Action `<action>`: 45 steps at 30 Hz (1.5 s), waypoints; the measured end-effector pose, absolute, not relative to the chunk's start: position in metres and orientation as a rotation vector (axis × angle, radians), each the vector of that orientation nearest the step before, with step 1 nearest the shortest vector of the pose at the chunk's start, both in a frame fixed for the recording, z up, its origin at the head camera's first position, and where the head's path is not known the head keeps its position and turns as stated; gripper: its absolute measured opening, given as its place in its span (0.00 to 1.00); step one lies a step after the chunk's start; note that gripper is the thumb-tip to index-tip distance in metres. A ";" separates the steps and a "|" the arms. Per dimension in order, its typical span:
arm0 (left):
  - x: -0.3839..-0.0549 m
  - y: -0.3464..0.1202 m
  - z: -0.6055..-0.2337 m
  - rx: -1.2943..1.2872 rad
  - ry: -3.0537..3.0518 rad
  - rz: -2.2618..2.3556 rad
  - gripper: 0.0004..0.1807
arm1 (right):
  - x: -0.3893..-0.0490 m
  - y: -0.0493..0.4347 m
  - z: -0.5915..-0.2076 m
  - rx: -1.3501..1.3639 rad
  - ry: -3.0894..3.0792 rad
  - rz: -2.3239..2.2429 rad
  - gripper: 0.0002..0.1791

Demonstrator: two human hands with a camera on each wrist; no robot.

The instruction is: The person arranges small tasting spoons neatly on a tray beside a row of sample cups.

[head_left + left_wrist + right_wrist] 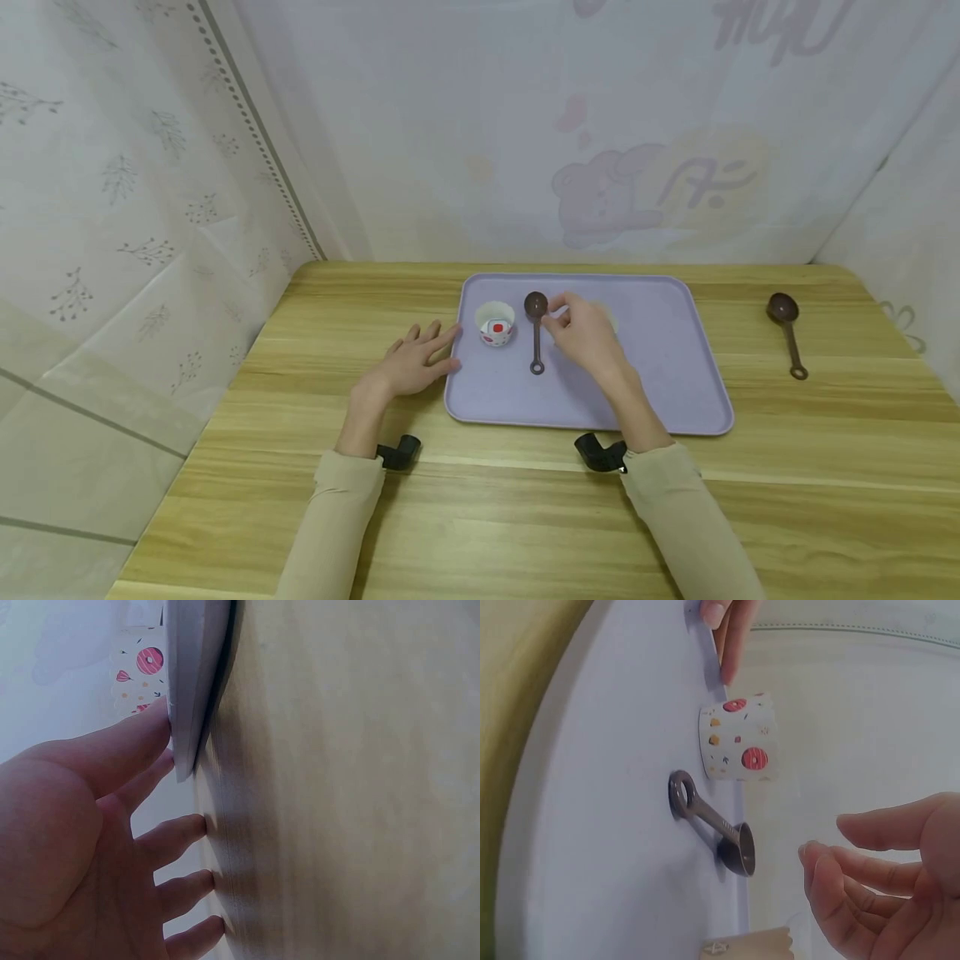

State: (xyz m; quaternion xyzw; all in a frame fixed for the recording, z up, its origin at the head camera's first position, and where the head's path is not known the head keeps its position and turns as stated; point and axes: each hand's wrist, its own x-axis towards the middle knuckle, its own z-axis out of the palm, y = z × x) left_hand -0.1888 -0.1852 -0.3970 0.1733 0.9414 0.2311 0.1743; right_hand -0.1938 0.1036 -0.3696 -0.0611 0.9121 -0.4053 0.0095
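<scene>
My left hand [412, 362] spreads its fingers at the left edge of the lavender tray [487, 400]; in the left wrist view, the thumb touches the rim and other fingertips rest on the table. Over the tray hovers my right hand [588, 337], its fingers loosely curled and holding nothing, as the right wrist view [877, 870] shows. Just left of its fingertips a brown measuring spoon [536, 329] lies on the tray. A white paper cup [495, 333] with printed donuts stands farther left, a red-and-white item inside. Mostly hidden behind the right hand is a beige paper cup [746, 945].
Another brown measuring spoon [787, 333] lies on the wooden table [510, 525], right of the tray. Patterned curtains [450, 125] hang behind and at both sides. Black camera mounts sit at both wrists.
</scene>
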 end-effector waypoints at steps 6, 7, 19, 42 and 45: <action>-0.188 -0.185 -0.395 0.484 2.665 0.653 0.36 | -0.195 0.110 -0.369 -0.188 2.876 -1.272 0.16; -0.188 -0.185 -0.396 0.483 2.665 0.655 0.36 | -0.195 0.111 -0.368 -0.187 2.882 -1.270 0.16; -0.189 -0.186 -0.399 0.488 2.671 0.674 0.36 | -0.191 0.119 -0.363 -0.186 2.919 -1.266 0.18; -0.189 -0.187 -0.397 0.498 2.678 0.660 0.36 | -0.187 0.152 -0.356 -0.180 2.954 -1.230 0.18; -0.189 -0.187 -0.399 0.505 2.682 0.658 0.36 | -0.186 0.155 -0.356 -0.182 2.962 -1.229 0.18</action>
